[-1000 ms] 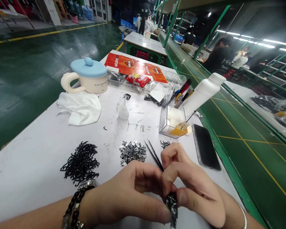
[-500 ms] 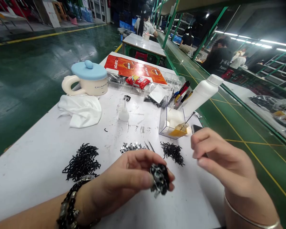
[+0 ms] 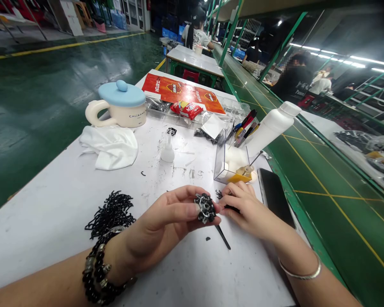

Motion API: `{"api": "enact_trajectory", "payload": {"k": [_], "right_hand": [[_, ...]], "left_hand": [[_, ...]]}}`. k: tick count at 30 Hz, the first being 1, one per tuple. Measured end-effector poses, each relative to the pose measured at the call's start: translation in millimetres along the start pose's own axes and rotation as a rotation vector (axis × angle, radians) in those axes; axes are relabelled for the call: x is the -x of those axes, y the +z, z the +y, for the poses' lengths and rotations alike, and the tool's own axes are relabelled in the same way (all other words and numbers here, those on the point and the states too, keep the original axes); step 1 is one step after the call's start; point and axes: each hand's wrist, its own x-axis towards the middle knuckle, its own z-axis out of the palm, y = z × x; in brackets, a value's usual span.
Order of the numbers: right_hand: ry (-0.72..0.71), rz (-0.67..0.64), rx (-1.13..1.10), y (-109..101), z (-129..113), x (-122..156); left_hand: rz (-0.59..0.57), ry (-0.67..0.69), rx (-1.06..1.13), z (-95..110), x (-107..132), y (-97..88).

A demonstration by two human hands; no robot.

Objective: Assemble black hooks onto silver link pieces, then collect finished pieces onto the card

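Gripping of a clump of small metal parts [image 3: 205, 207] in front of the clear box [image 3: 225, 158].
The clump is pinched between the thumb and fingertips of the left hand [image 3: 166, 221], in front of the clear box and raised off the table [image 3: 51, 213]. The right hand [image 3: 248, 211] is laid on a pile of black pieces [image 3: 218, 194] just in front of the box, fingers curled; whether anything is grasped cannot be told. Black tweezers [image 3: 223, 238] are seen lying farther in front of the box.
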Motion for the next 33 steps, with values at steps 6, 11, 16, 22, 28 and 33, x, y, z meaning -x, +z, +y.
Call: {"api": "enact_trajectory", "payload": {"k": [6,11,16,22,28,33], "right_hand": [[0.008,0.006,0.062,2.4,-3.8,3.2],[-0.055,0.182,-0.067,-2.6,-1.8,11.0],[-0.140,0.372,-0.174,-10.2,-8.7,14.2],[-0.168,0.611,-0.537,-21.7,-46.0,18.2],[-0.117,0.611,-0.828,-15.3,-77.9,9.7],[-0.004,0.581,-0.989,-2.4,-78.0,5.7]], "left_hand": [[-0.005,0.000,-0.006,1.0,1.0,-0.8],[-0.024,0.010,-0.014,0.6,1.2,-0.8],[-0.029,0.001,-0.011,-0.7,0.9,-3.1],[-0.043,-0.014,-0.023,-2.7,1.2,-4.4],[-0.020,-0.030,-0.060,-3.6,1.6,-1.7],[-0.020,-0.040,-0.080,-6.5,1.2,-0.8]]}}
